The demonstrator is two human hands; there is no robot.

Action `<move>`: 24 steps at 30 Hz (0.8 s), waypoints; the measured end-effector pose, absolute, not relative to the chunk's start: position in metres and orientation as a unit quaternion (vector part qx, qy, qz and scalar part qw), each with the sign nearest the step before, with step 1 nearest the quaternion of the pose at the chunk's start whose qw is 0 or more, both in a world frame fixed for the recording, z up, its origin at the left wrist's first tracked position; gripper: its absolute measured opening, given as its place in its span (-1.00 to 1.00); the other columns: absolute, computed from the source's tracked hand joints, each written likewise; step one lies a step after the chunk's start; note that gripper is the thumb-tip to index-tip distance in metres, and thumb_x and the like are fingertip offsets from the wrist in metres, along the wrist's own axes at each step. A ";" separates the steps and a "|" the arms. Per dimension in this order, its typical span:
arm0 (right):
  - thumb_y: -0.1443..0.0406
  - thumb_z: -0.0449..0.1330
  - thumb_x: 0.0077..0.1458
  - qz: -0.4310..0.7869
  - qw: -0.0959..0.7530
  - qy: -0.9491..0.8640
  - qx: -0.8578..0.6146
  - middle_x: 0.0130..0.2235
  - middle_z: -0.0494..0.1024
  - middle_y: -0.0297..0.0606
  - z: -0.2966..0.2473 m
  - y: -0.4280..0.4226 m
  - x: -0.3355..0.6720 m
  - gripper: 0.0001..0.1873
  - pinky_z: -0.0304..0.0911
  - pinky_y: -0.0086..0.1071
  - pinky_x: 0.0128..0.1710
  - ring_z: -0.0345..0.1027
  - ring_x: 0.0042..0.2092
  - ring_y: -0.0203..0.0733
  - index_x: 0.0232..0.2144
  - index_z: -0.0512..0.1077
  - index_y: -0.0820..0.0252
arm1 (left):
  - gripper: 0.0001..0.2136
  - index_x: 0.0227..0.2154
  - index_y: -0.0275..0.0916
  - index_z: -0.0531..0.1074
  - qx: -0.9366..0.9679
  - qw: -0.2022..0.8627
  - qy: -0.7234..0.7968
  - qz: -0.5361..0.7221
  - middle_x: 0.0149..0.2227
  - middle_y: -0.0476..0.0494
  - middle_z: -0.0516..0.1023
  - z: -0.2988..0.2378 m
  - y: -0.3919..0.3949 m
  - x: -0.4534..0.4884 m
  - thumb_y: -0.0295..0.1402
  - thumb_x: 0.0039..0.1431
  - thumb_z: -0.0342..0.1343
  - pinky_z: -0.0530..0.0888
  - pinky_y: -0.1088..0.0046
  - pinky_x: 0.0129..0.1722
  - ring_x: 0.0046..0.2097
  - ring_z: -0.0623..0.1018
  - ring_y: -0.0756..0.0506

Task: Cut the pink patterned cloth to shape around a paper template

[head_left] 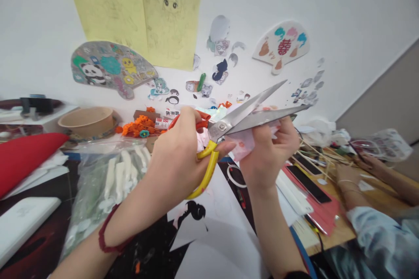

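My left hand (181,148) is closed around the handles of a pair of scissors (222,128), one handle red and the other yellow. The blades are spread and point to the right. Just below the lower blade, my right hand (270,154) pinches a thin pink patterned sheet (244,144), partly hidden behind blades and fingers. Whether it is paper or cloth I cannot tell. Under my hands lie white paper sheets (225,231) on a dark tabletop, with a black-and-white cut-out figure (193,213) on them.
At left are a plastic bag (94,192) with pale pieces, a round tan container (87,118) and orange yarn-like flowers (140,127). Two fans (113,65) and yellow drawings (170,22) are on the wall. At right, a phone (309,183) lies near another person's hands (348,181).
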State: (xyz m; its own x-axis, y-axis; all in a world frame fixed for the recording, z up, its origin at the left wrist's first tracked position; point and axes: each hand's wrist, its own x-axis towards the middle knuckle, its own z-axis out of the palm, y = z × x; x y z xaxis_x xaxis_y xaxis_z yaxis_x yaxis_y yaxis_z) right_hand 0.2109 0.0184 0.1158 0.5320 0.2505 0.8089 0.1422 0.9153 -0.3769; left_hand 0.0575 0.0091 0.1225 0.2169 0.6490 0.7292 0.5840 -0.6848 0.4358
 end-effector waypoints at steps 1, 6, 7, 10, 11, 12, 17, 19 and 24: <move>0.33 0.40 0.02 0.036 0.848 -0.486 -0.208 -0.43 0.55 -0.45 0.115 0.018 0.211 -0.92 0.36 -0.45 -0.36 0.40 -0.38 -0.36 -0.37 0.63 0.04 | -0.62 -0.20 -0.16 0.15 0.780 0.038 0.394 0.485 -0.44 0.08 0.32 0.123 0.009 0.057 -0.13 0.18 0.25 0.19 0.45 -0.49 -0.52 0.31 0.01; 0.27 0.41 0.03 0.085 0.842 -0.488 -0.213 -0.40 0.57 -0.44 0.113 0.017 0.209 -0.95 0.41 -0.42 -0.33 0.44 -0.36 -0.34 -0.37 0.63 0.03 | -0.64 -0.21 -0.16 0.14 0.784 0.072 0.387 0.480 -0.45 0.09 0.30 0.123 0.007 0.056 -0.13 0.20 0.21 0.20 0.45 -0.47 -0.51 0.31 0.01; 0.27 0.41 0.03 0.101 0.844 -0.485 -0.208 -0.40 0.57 -0.44 0.113 0.016 0.208 -0.94 0.42 -0.42 -0.32 0.44 -0.36 -0.34 -0.37 0.63 0.03 | -0.64 -0.21 -0.15 0.13 0.785 0.080 0.386 0.478 -0.45 0.09 0.29 0.123 0.007 0.056 -0.13 0.20 0.21 0.20 0.44 -0.46 -0.51 0.31 0.01; 0.23 0.43 0.01 0.151 0.845 -0.472 -0.201 -0.39 0.58 -0.43 0.113 0.015 0.203 -0.91 0.45 -0.41 -0.31 0.47 -0.35 -0.33 -0.38 0.62 0.03 | -0.66 -0.21 -0.15 0.14 0.786 0.099 0.380 0.478 -0.46 0.10 0.28 0.122 0.006 0.056 -0.13 0.22 0.18 0.22 0.44 -0.46 -0.50 0.30 0.01; 0.23 0.43 0.00 0.169 0.844 -0.468 -0.201 -0.39 0.58 -0.43 0.113 0.014 0.202 -0.90 0.46 -0.41 -0.31 0.48 -0.35 -0.33 -0.37 0.62 0.03 | -0.66 -0.20 -0.15 0.14 0.786 0.102 0.376 0.480 -0.46 0.10 0.27 0.122 0.006 0.056 -0.13 0.23 0.18 0.22 0.44 -0.46 -0.50 0.29 0.01; 0.23 0.43 0.00 0.185 0.844 -0.463 -0.200 -0.38 0.59 -0.42 0.113 0.013 0.201 -0.90 0.47 -0.40 -0.31 0.49 -0.34 -0.32 -0.37 0.62 0.03 | -0.66 -0.19 -0.15 0.14 0.786 0.106 0.373 0.481 -0.47 0.11 0.26 0.121 0.006 0.056 -0.11 0.24 0.17 0.22 0.44 -0.46 -0.50 0.29 0.01; 0.25 0.41 0.01 0.218 0.838 -0.456 -0.206 -0.39 0.58 -0.42 0.113 0.010 0.197 -0.92 0.51 -0.34 -0.19 0.48 -0.33 -0.30 -0.37 0.60 0.04 | -0.61 -0.22 -0.14 0.14 0.781 0.136 0.380 0.477 -0.49 0.11 0.25 0.123 0.003 0.057 0.00 0.24 0.17 0.22 0.45 -0.49 -0.50 0.29 0.00; 0.24 0.40 0.03 0.221 0.835 -0.456 -0.215 -0.39 0.58 -0.42 0.113 0.009 0.196 -0.92 0.51 -0.32 -0.18 0.46 -0.34 -0.30 -0.36 0.59 0.03 | -0.59 -0.24 -0.14 0.13 0.778 0.156 0.385 0.471 -0.50 0.12 0.24 0.124 0.002 0.057 0.03 0.23 0.18 0.23 0.45 -0.51 -0.51 0.30 -0.01; 0.20 0.37 0.07 0.257 0.823 -0.454 -0.227 -0.40 0.57 -0.41 0.114 0.005 0.192 -0.92 0.52 -0.30 -0.17 0.47 -0.33 -0.26 -0.36 0.55 0.02 | -0.58 -0.25 -0.13 0.13 0.778 0.182 0.382 0.465 -0.50 0.11 0.32 0.125 0.001 0.057 0.06 0.23 0.17 0.25 0.45 -0.52 -0.52 0.35 -0.01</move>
